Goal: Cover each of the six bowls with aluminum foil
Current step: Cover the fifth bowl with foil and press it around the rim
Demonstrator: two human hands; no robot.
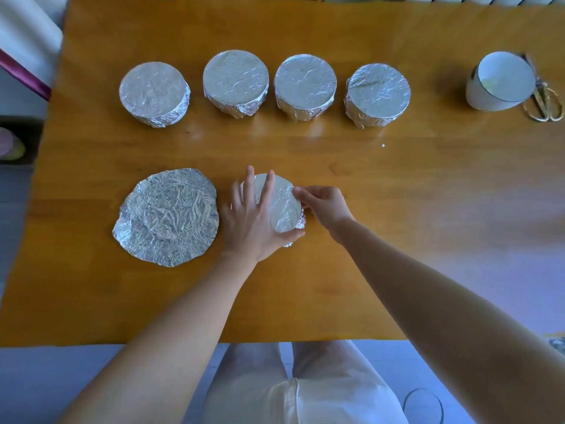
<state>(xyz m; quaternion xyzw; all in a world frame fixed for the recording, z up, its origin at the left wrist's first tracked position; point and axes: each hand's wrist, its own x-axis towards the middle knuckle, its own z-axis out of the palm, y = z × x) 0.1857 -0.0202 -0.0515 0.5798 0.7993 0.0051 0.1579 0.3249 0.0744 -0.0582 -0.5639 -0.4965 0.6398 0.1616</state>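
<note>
A bowl topped with aluminum foil (282,206) stands at the front middle of the wooden table (412,194). My left hand (253,218) lies flat on its foil top with straight, spread fingers, the thumb along the near rim. My right hand (324,206) pinches the foil at the bowl's right rim with curled fingers. A loose, crumpled round foil sheet (169,217) lies flat just left of that bowl. Several foil-covered bowls (235,81) stand in a row at the back. An uncovered white bowl (501,82) sits at the far right.
Gold-handled scissors (545,102) lie right behind the white bowl near the table's right edge. Bare tabletop stretches to the right of my hands and along the near edge. My lap in white cloth (299,390) is below the table edge.
</note>
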